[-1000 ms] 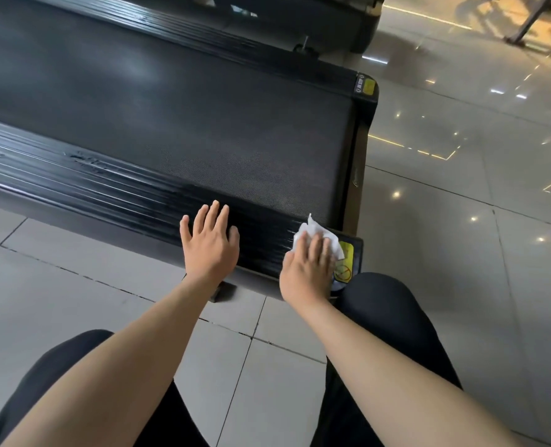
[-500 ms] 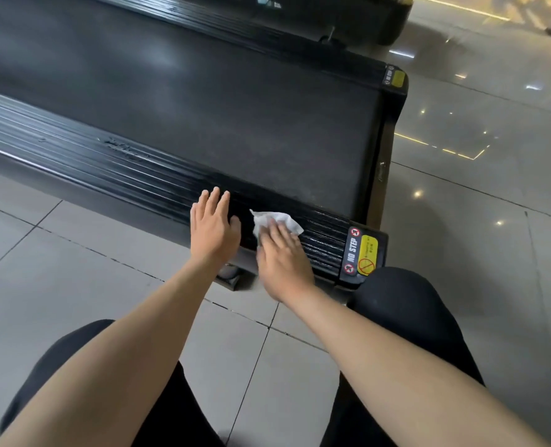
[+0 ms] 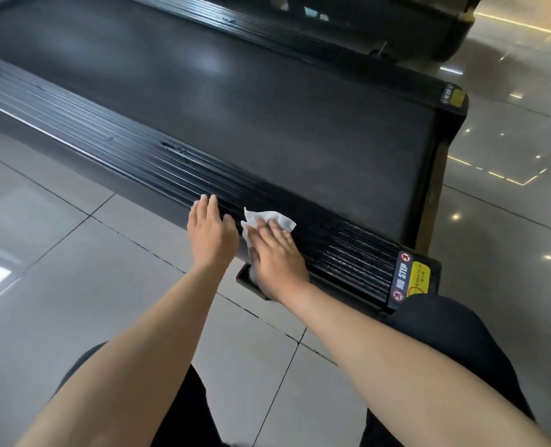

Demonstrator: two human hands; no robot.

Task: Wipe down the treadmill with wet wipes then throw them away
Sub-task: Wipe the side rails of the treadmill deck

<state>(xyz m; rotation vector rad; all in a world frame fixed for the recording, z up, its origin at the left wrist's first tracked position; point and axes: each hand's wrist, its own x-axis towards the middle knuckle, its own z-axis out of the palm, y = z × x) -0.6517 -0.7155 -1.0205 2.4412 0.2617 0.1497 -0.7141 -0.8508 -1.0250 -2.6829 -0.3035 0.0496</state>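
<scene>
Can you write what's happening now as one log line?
step: wiping | right hand: presses wet wipe flat on treadmill side rail | left hand: fingers on rail edge | wet wipe: not yet thrown away

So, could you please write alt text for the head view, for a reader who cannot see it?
A person's right hand presses a white wet wipe flat on the ribbed black side rail of a black treadmill, near its end. The left hand rests open on the rail beside it, above glossy grey floor tiles.
</scene>
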